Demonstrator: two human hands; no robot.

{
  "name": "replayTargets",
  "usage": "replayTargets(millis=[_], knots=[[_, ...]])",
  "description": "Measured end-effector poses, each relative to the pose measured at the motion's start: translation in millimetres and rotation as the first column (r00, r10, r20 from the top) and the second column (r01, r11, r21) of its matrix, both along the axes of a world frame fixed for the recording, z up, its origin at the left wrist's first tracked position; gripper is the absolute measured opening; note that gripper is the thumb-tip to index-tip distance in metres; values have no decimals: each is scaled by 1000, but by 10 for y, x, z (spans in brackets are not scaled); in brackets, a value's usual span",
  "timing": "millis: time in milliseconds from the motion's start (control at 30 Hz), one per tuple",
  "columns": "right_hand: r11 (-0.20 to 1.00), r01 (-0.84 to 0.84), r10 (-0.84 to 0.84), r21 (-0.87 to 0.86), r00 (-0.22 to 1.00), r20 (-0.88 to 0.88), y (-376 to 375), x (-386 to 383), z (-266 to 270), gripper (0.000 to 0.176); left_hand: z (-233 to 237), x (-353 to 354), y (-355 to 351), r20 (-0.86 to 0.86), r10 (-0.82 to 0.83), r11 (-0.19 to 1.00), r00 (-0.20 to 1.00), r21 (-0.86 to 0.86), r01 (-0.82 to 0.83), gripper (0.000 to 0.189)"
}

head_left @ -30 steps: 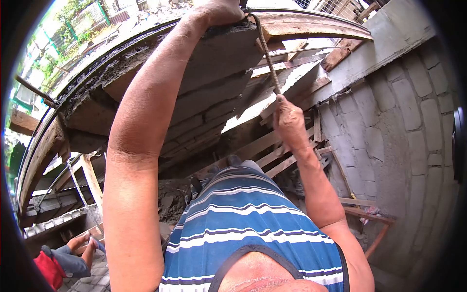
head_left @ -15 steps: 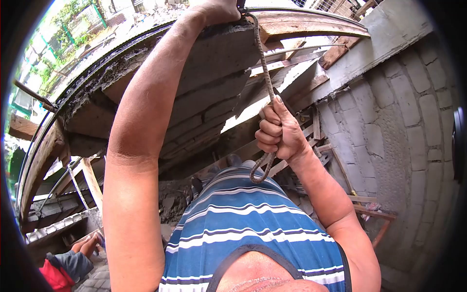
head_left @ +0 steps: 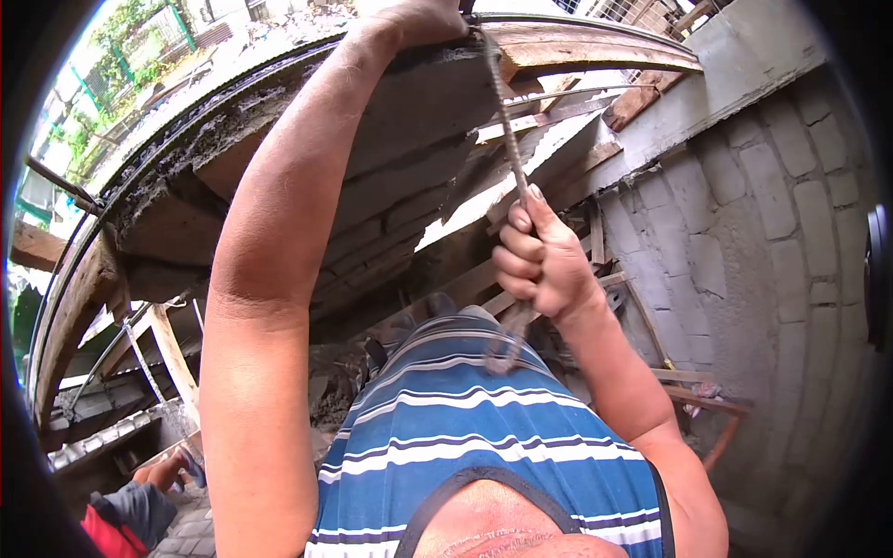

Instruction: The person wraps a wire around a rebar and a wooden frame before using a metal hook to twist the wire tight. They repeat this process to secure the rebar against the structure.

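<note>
My right hand (head_left: 549, 260) is wrapped around a ribbed steel bar (head_left: 512, 139), a piece of rebar, in front of my striped shirt. From that fist the bar runs up to the edge of the grey concrete slab (head_left: 419, 102). Its hooked lower end is smeared by motion below the fist. At the top of the view my left hand (head_left: 423, 19) lies at the slab's upper edge beside the top of the bar. The frame border cuts it off and its fingers are hidden.
A wooden beam (head_left: 595, 48) runs along the top right. On the right rises a block wall (head_left: 735, 232), with timber pieces (head_left: 688, 377) low in front. At lower left a person's leg (head_left: 163, 470) shows. Thin dark bars (head_left: 60, 181) stick out at the left edge.
My right hand has shifted slightly right and down on the bar. The bar's hooked lower end has swung and now blurs. My left hand stays at the slab's edge.
</note>
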State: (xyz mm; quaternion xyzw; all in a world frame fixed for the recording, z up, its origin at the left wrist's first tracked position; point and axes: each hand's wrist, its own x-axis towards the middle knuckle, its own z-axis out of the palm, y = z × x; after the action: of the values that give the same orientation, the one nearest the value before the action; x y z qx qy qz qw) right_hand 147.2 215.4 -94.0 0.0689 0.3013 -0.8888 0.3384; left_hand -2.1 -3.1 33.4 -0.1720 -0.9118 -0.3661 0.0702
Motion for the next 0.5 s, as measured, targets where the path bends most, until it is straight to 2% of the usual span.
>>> replayTargets(millis=[67, 100, 133, 167, 200, 233, 267, 333, 367, 433, 467, 500], knots=[[975, -115, 133, -189, 988, 82, 185, -19, -80, 42, 72, 25, 6, 51, 18, 1000, 999, -13, -17, 41], [984, 6, -7, 177, 1000, 4, 103, 66, 50, 40, -47, -173, -21, -12, -20, 1000, 1000, -17, 19, 38], [983, 4, -6, 181, 1000, 9, 57, 90, 107, 40, -177, -311, -32, -66, -58, 998, 996, -27, 56, 36], [902, 248, -206, 353, 966, -153, 22, 117, 144, 39, -281, -394, -20, -60, -60, 998, 996, -25, 59, 36], [742, 486, -349, 461, 868, -353, 2, 88, 168, 39, -318, -463, -24, -93, -44, 999, 995, -21, 42, 32], [655, 589, -336, 474, 788, -515, 121, 23, 148, 39, -373, -519, -37, -118, -27, 1000, 993, -17, 25, 29], [568, 649, -302, 507, 737, -605, 229, -13, 164, 39, -358, -476, -40, -116, -26, 1000, 993, -16, 25, 29], [538, 587, -159, 605, 776, -611, 394, -15, 209, 39, -220, -290, -9, -9, 39, 998, 999, 47, -38, 29], [526, 576, -148, 625, 786, -600, 375, -12, 182, 39, -134, -204, -2, -11, 35, 998, 999, 46, -35, 29], [509, 567, -111, 648, 789, -604, 286, -20, 63, 38, 16, -81, -7, 67, -1, 999, 998, -51, 4, 30], [430, 559, -61, 709, 801, -595, 238, -25, 36, 37, -56, -169, 8, 61, 3, 998, 998, -56, 1, 30], [429, 564, -53, 705, 795, -604, 210, -55, -20, 37, -190, -279, 39, -23, 18, 999, 1000, -33, -18, 30]])
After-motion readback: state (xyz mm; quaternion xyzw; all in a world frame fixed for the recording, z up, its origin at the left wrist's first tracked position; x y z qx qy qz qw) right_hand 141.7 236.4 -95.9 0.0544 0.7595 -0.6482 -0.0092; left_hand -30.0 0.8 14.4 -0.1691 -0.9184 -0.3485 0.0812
